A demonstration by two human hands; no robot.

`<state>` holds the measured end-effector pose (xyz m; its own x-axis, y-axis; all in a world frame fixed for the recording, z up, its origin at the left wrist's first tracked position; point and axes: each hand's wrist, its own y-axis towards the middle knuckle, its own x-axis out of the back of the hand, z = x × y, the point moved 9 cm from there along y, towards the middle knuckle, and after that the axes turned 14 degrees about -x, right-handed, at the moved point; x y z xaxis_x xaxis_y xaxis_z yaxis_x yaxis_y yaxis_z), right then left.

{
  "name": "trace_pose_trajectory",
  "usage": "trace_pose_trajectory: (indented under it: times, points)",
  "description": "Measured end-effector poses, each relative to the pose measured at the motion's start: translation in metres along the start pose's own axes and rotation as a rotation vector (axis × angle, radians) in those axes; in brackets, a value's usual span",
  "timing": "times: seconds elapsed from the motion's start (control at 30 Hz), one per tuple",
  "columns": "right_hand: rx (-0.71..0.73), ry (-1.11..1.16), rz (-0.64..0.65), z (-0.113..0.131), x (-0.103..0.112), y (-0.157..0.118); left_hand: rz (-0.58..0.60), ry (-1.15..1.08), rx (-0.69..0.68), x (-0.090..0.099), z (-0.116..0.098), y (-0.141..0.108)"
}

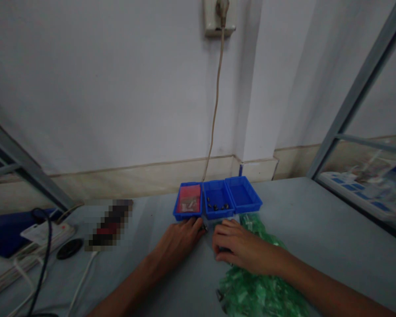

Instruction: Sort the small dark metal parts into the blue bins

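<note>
My left hand (184, 237) rests low on the table in front of the left blue tray (187, 217). Its thumb and fingers are closed on a small dark metal piece (203, 228), too small to name. Beside it, my right hand (234, 244) has its fingers curled down and bunched together at the edge of a heap of green plastic pieces (264, 290), perhaps small bags. Something dark shows under its palm, but I cannot make out what. Several small dark metal pieces (216, 207) lie in the middle blue tray (219, 215).
The right blue tray (244, 196) adjoins the middle one. In the left tray sits a pink sheet (189, 192) under a clear bag (189, 204). A blurred-out device (110, 229) with a white cable (82, 281) and a black disc (70, 248) lie leftward. Metal frames flank the table.
</note>
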<state>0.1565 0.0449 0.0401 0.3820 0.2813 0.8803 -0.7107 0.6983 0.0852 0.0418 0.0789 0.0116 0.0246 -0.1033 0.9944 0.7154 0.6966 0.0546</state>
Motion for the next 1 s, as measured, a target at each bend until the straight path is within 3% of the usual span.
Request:
trace_pose_trajectory:
  times: [0.47,0.7,1.0]
  points:
    - [-0.036,0.113,-0.043,-0.002,0.005,0.001,0.025,-0.006,0.016,0.001,0.000,-0.001]
    - [-0.224,0.506,-0.145,-0.024,0.020,0.008,0.010,-0.006,0.012,0.000,0.000,-0.001]
    - [-0.537,1.085,-0.097,-0.075,0.001,0.016,0.004,0.000,0.030,-0.007,0.004,-0.002]
